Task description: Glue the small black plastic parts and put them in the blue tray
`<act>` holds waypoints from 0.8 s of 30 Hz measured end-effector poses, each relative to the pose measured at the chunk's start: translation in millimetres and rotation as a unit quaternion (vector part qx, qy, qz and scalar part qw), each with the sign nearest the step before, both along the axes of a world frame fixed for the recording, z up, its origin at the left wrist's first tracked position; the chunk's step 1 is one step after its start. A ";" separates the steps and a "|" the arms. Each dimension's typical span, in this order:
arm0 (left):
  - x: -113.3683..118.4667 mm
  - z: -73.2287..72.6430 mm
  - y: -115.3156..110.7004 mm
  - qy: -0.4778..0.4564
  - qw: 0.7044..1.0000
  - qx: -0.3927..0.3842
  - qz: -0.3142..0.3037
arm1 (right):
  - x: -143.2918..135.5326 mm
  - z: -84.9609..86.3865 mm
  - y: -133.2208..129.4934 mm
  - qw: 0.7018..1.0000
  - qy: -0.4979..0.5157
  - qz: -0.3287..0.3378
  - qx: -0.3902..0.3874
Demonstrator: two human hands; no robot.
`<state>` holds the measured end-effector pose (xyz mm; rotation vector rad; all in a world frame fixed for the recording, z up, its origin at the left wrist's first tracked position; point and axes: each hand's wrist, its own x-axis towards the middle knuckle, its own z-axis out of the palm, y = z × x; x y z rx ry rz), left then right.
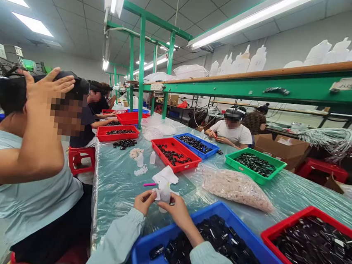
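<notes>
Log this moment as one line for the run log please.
left hand: holds white wipe | right hand: holds small white bottle | below: blue tray of black parts | left: person, hand on head

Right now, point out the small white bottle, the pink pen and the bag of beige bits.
small white bottle (165,196), head view, its body.
pink pen (149,184), head view, mid-barrel.
bag of beige bits (235,187), head view, its middle.

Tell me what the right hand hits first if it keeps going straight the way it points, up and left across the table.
The right hand already touches the small white bottle. Past that, the left hand is closest; further along lies the pink pen, though depth is hard to judge.
</notes>
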<state>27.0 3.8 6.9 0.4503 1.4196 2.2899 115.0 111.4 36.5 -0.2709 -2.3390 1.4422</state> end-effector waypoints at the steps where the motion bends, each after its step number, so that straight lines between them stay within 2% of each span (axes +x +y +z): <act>1: -1.1 0.0 0.1 -0.021 1.000 0.011 -0.003 | 0.2 1.6 1.4 1.000 0.001 0.015 -0.016; 6: -7.0 -1.0 1.3 -0.127 0.990 0.066 -0.014 | 3.0 9.9 3.8 0.991 0.000 0.095 -0.090; 11: -12.7 -1.5 2.1 -0.206 0.972 0.107 -0.019 | 7.0 14.8 3.5 0.983 0.000 0.129 -0.133; 18: -21.8 -0.7 -1.6 -0.274 0.951 0.144 -0.020 | 8.6 15.9 4.5 0.978 -0.005 0.151 -0.145; 24: -21.5 5.0 -1.9 -0.295 0.942 0.155 -0.035 | 6.4 13.3 3.5 0.980 -0.007 0.155 -0.126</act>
